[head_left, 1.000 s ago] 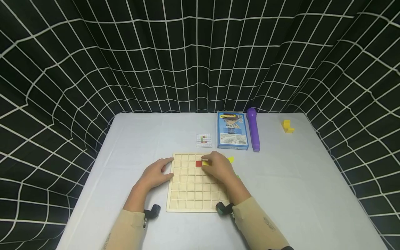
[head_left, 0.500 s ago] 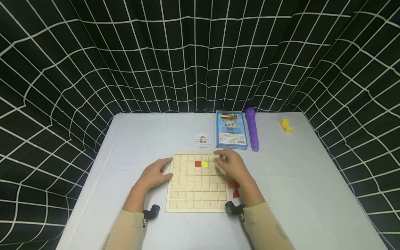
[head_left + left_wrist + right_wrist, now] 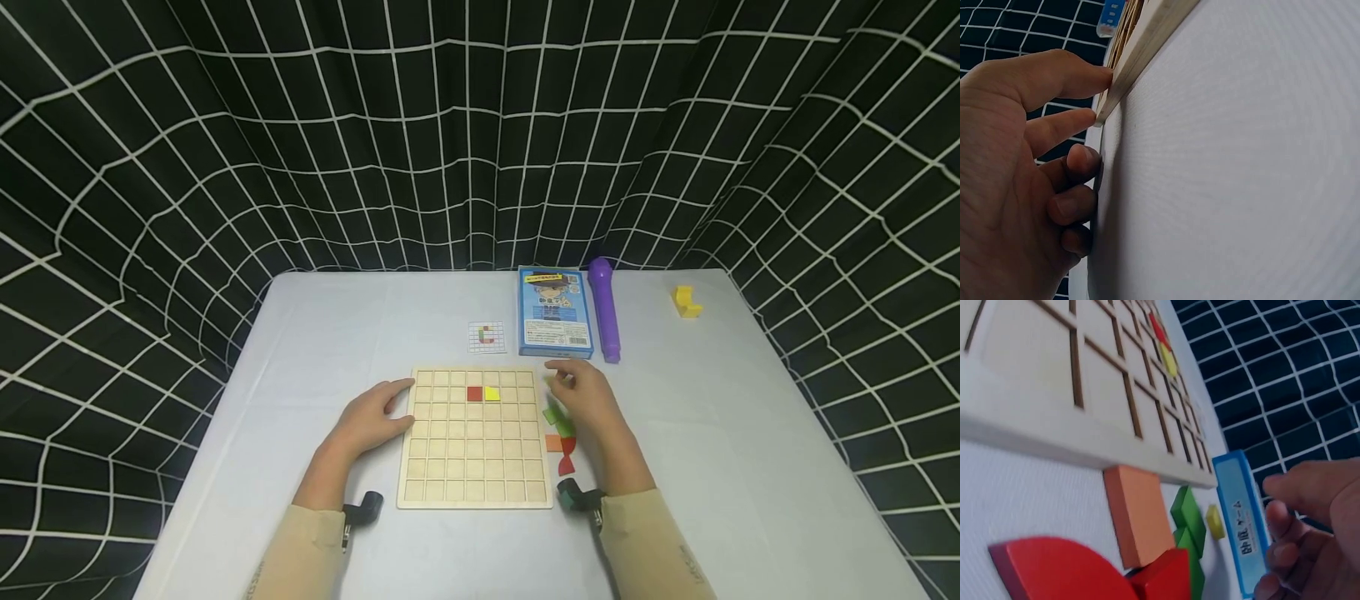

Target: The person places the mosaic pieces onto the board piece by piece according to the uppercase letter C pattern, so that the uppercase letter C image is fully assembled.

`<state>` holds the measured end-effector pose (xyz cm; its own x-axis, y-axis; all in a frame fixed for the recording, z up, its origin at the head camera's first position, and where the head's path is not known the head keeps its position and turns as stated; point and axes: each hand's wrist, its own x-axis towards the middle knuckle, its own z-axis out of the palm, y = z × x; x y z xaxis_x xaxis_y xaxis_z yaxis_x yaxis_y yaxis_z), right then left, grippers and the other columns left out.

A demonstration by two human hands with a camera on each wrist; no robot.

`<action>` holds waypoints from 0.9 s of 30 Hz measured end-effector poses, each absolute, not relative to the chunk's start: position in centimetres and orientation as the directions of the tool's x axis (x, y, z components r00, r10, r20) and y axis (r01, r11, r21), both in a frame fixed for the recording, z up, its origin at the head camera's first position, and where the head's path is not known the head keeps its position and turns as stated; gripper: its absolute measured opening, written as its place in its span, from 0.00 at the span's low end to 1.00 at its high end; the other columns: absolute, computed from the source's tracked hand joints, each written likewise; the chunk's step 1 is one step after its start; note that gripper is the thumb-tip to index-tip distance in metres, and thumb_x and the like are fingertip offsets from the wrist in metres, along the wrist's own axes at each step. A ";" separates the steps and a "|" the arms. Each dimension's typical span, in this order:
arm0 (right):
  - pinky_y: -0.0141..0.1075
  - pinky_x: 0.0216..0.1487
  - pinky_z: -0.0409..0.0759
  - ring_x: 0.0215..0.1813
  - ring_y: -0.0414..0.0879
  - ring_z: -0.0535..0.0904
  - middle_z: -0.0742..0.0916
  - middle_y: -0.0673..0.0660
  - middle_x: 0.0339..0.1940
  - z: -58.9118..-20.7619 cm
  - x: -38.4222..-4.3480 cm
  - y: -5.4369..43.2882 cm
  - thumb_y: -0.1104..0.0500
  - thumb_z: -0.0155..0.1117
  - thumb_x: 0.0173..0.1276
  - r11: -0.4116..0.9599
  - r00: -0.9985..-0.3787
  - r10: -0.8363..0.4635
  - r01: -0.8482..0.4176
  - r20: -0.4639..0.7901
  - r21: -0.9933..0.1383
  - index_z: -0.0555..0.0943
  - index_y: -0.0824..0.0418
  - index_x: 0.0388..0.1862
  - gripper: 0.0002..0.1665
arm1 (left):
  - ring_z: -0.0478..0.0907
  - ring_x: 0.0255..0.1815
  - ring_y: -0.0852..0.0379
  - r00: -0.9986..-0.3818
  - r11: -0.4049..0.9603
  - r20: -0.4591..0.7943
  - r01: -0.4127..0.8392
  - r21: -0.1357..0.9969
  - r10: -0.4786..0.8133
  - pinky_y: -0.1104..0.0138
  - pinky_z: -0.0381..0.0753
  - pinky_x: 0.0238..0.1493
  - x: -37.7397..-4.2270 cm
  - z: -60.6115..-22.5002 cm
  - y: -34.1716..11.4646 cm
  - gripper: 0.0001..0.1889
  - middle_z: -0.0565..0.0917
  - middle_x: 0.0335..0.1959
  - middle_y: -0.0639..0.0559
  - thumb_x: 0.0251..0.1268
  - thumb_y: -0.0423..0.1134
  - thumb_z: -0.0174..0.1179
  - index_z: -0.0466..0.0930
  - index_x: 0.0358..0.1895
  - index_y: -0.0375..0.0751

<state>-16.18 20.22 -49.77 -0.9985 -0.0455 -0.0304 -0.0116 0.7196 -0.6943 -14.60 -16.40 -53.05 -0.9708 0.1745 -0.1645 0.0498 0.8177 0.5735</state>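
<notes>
Just off the board's right edge, your right hand (image 3: 591, 400) hangs with thumb and fingers loosely curved, nothing visible between them. Right by your fingertips, on the board side, a small yellow piece (image 3: 1215, 521) shows in the right wrist view. From there the loose pieces run in a line back toward you, long axis along the board's edge: two green pieces (image 3: 1189, 514), an orange square tile (image 3: 553, 443) at or just beside the rim, then two red curved pieces (image 3: 567, 447). All lie nearer your right hand than your left.

Left of your right hand sits the wooden grid board (image 3: 480, 450). Across it, your left hand (image 3: 373, 415) has thumb and index finger spread, their tips touching its left edge. Two neighbouring cells in the second row from the far side are filled: a red square tile (image 3: 475, 393), and to its right a yellow tile (image 3: 492, 394).

Ahead of your right hand, the blue box (image 3: 555, 321) lies flat, contents hidden, with a purple microphone (image 3: 606, 312) alongside. A pattern card (image 3: 487, 337) is ahead and left; far right on the bench (image 3: 720, 450) stands a yellow block (image 3: 686, 302).
</notes>
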 end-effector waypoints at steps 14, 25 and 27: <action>0.48 0.46 0.75 0.42 0.53 0.77 0.83 0.56 0.35 -51.0 -16.4 20.1 0.58 0.70 0.64 0.804 -0.987 0.071 0.143 -0.147 -0.578 0.84 0.65 0.59 0.25 | 0.68 0.32 0.56 -0.970 0.815 -0.153 0.068 0.575 0.189 0.59 0.68 0.37 -14.5 -53.2 -16.5 0.37 0.71 0.29 0.54 0.60 0.48 0.71 0.72 0.74 0.49; 0.51 0.51 0.75 0.46 0.56 0.75 0.81 0.61 0.43 -51.3 -16.6 20.5 0.59 0.73 0.62 0.798 -0.984 0.066 0.150 -0.163 -0.584 0.82 0.67 0.59 0.26 | 0.70 0.36 0.56 -0.970 0.820 -0.159 0.061 0.569 0.182 0.58 0.70 0.42 -14.6 -53.0 -16.4 0.38 0.73 0.32 0.55 0.60 0.49 0.71 0.71 0.75 0.49; 0.51 0.51 0.75 0.46 0.56 0.75 0.81 0.61 0.43 -51.4 -16.6 20.5 0.56 0.74 0.63 0.796 -0.985 0.070 0.152 -0.160 -0.586 0.84 0.67 0.55 0.24 | 0.70 0.36 0.56 -0.971 0.820 -0.158 0.062 0.568 0.182 0.58 0.70 0.42 -14.6 -53.0 -16.4 0.38 0.73 0.32 0.55 0.60 0.49 0.71 0.72 0.75 0.49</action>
